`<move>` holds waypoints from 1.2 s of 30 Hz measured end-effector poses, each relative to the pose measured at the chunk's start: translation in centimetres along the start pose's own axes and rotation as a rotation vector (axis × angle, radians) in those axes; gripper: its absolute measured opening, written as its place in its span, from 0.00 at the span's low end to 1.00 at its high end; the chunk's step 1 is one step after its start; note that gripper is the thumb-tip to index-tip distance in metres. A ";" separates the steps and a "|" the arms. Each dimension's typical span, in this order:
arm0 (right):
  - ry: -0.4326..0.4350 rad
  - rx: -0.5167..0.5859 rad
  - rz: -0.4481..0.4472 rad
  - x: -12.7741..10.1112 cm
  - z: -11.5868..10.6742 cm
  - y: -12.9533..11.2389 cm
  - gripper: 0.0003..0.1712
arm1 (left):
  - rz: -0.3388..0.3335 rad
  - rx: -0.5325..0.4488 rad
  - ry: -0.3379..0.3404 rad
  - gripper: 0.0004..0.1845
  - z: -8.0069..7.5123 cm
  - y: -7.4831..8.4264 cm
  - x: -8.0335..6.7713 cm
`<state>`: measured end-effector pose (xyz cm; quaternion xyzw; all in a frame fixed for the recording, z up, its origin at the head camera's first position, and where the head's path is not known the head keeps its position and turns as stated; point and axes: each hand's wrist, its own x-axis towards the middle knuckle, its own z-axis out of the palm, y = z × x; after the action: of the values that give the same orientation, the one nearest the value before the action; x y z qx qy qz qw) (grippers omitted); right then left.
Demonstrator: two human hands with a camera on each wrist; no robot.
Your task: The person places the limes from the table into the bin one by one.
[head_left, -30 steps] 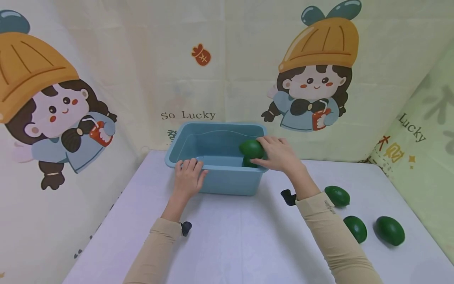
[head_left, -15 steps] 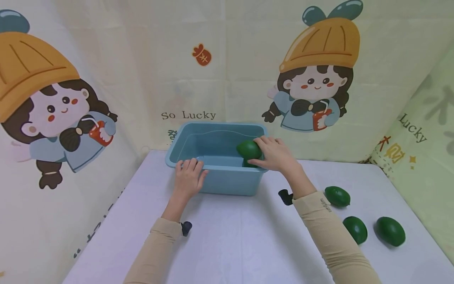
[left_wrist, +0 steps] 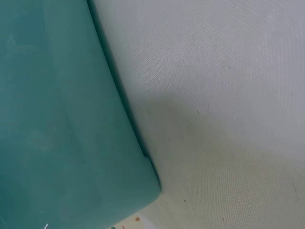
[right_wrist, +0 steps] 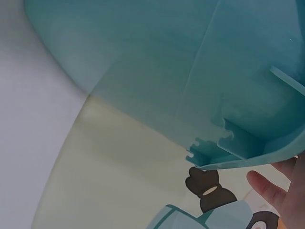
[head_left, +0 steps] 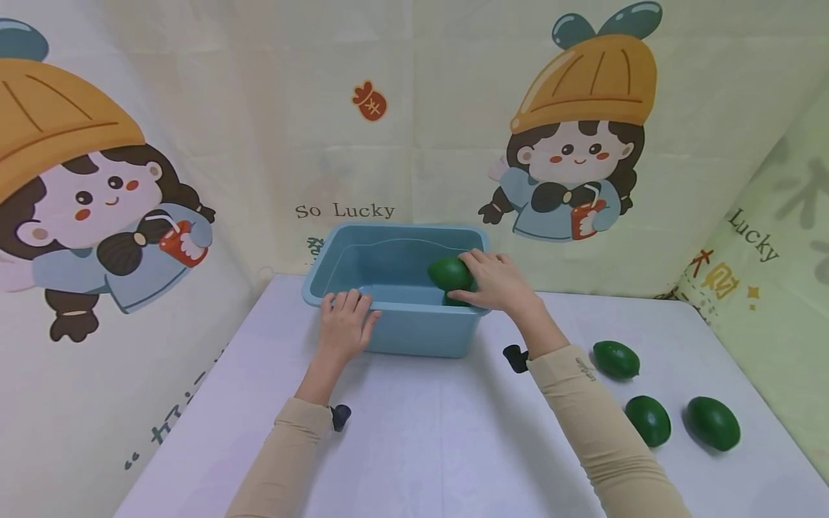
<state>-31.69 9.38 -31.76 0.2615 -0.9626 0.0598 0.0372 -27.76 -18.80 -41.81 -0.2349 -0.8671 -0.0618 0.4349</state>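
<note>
A blue plastic bin [head_left: 414, 331] stands at the back of the table. My left hand [head_left: 342, 327] grips its front rim, with the fingertips over the edge and the thumb on the outside. At the bin's right end, my right hand [head_left: 500, 283] holds a green lime [head_left: 450, 274] inside the opening, thumb toward the front. Under it a second lime [head_left: 456, 299] is partly visible in the bin. The left wrist view shows only the bin's wall [left_wrist: 71, 119] and tablecloth. In the right wrist view, fingers [right_wrist: 269, 190] show beside the rim; the held lime is hidden there.
To the right on the white tablecloth [head_left: 414, 432] lie three more limes: one farther back [head_left: 616, 360], one beside the right sleeve [head_left: 650, 421], and one at the far right [head_left: 712, 424]. A printed cloth backdrop [head_left: 440, 144] rises behind the bin.
My right hand has shifted slightly left with the lime, inside the bin. The left hand stays on the rim.
</note>
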 end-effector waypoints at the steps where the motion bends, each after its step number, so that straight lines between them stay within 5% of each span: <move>1: 0.001 -0.001 0.000 0.1 0.1 0.0 0.43 | -0.001 -0.001 -0.001 0.24 0.0 0.0 0.0; 36: -0.032 -0.005 0.000 1.5 1.0 -0.2 0.43 | -0.015 0.006 -0.021 0.26 0.1 0.0 -0.1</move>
<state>-32.91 8.27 -32.58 0.2623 -0.9633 0.0533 0.0227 -27.82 -18.81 -41.98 -0.2277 -0.8737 -0.0600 0.4258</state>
